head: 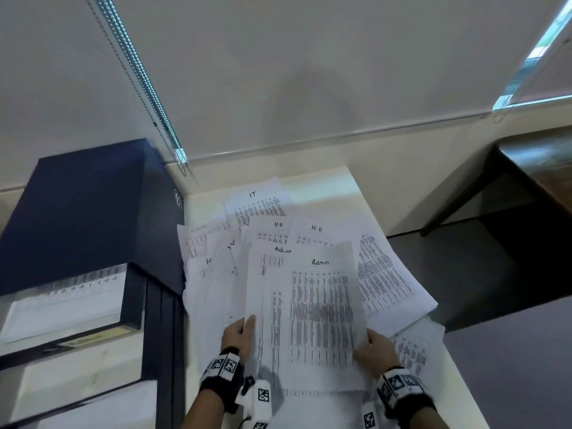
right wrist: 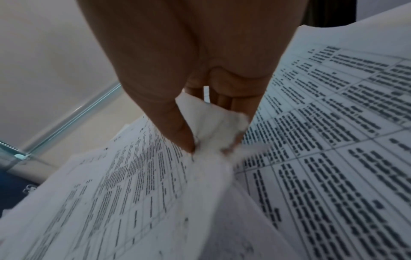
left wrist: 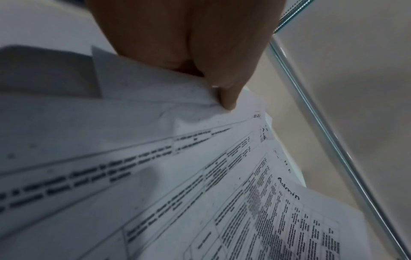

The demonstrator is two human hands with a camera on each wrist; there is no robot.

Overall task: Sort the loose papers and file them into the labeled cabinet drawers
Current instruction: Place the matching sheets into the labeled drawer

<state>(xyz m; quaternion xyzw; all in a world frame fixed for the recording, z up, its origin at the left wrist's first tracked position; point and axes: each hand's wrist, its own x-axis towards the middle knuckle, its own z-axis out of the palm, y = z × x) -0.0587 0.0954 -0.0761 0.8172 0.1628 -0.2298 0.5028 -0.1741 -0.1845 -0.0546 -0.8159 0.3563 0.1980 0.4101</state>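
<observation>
We see loose papers fanned in overlapping layers across the white desk, printed with dense tables and headed by hand "IT", "H.R" and "Admin". One "Admin" sheet lies uppermost near the desk's front edge, its lower right corner crumpled. Another sheet overhangs the desk's right edge. Against the desk's left edge stands the dark blue cabinet, its top drawer pulled open with paper inside.
</observation>
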